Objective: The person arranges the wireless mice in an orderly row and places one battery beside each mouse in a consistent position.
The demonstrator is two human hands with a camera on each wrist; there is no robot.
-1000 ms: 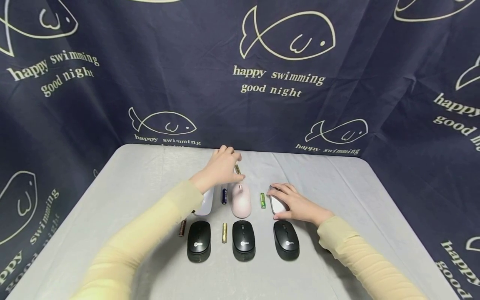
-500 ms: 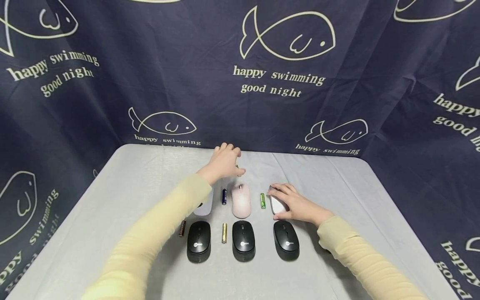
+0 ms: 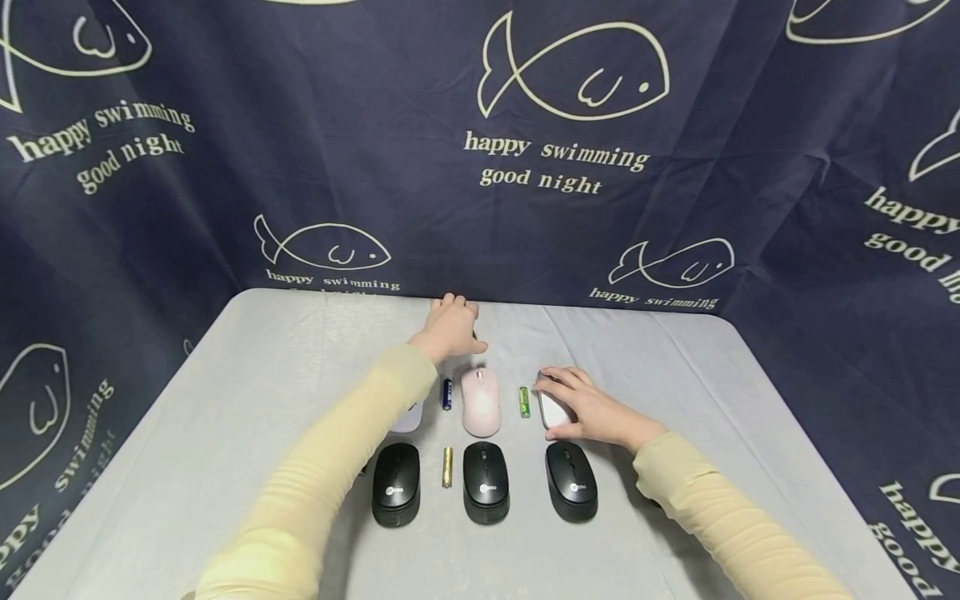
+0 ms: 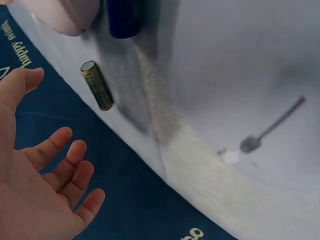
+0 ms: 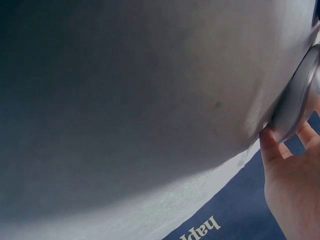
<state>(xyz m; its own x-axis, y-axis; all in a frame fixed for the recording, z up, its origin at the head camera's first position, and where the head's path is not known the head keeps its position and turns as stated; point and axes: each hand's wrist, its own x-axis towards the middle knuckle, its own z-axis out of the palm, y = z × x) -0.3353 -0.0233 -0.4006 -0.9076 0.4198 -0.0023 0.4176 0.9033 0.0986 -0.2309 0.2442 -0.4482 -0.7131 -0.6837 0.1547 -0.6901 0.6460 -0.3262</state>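
Observation:
My left hand (image 3: 450, 327) reaches to the back of the table, fingers spread and relaxed. Past its fingertips a dark gold battery (image 4: 97, 86) lies on the cloth in the left wrist view, apart from the hand; the hand mostly hides it in the head view. Nearer to me sit a pink mouse (image 3: 481, 402) and a blue battery (image 3: 447, 394). My right hand (image 3: 592, 408) holds a white mouse (image 3: 553, 412) on the table, thumb and fingers along its sides. A green battery (image 3: 524, 402) lies just left of that mouse.
Three black mice stand in the front row: left (image 3: 397, 485), middle (image 3: 486, 483) and right (image 3: 572, 483). A gold battery (image 3: 447, 467) lies between two of them. My left sleeve (image 3: 337, 450) partly covers another white mouse (image 3: 408, 418). A navy fish-print curtain (image 3: 480, 167) hangs behind the table.
My left forearm has shifted right, covering most of the brown battery near the front left. The left hand now hides the back battery that showed between its fingers. My right hand stays put.

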